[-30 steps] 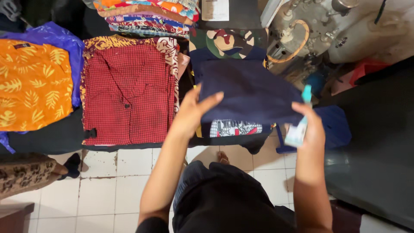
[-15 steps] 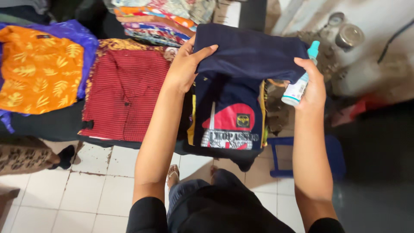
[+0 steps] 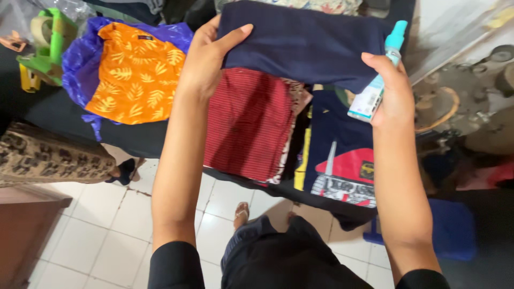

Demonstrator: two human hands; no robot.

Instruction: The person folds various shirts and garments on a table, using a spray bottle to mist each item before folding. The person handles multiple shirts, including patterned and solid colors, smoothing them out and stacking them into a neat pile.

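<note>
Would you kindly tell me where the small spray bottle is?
In the head view, upper right: the spray bottle sits in the right hand, against the navy garment.

Two hands in shot, the left hand (image 3: pixel 206 61) upper centre and the right hand (image 3: pixel 391 88) upper right. One folded navy garment (image 3: pixel 310 45) across the top. One small spray bottle (image 3: pixel 375 91) with a teal cap, upper right. One red checked shirt (image 3: pixel 249 123) in the middle. One orange leaf-print shirt (image 3: pixel 134 80) upper left, on one purple cloth (image 3: pixel 75 69). One dark printed T-shirt (image 3: pixel 342 160) centre right. One green tape dispenser (image 3: pixel 51 45) at far upper left. One blue stool (image 3: pixel 452 230) lower right.
</note>
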